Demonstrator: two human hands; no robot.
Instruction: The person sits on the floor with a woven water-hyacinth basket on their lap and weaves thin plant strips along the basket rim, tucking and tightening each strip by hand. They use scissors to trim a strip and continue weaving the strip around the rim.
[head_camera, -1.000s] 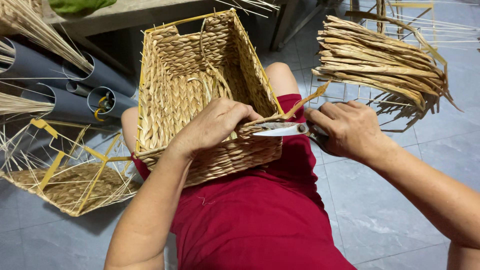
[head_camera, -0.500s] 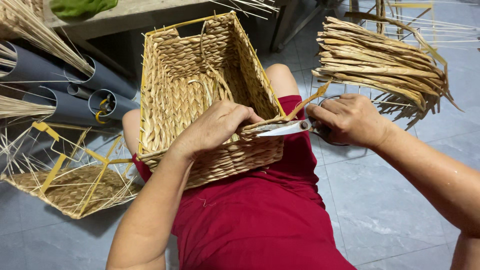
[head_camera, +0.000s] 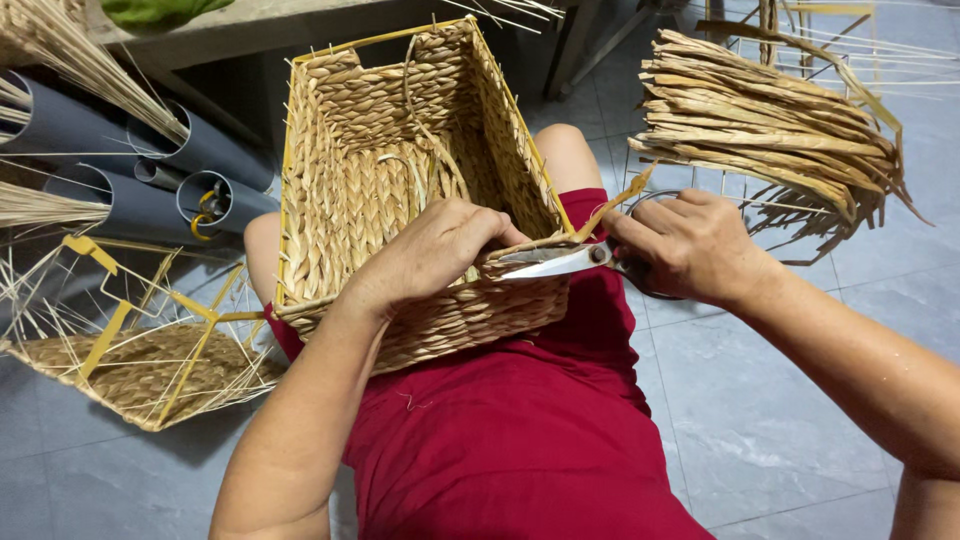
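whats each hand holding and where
Right hand holds scissors by the handles; left hand grips the woven basket at its near rim.

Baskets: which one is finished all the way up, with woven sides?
The basket on the person's lap, under both hands. The floor basket has only a woven bottom and bare yellow frame.

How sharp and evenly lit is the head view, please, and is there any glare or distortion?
Head view: sharp on the woven basket and both hands; soft, even light; a bright glint on the scissors blades; faint shadow under the reed bundle; mild wide-angle stretch at the edges.
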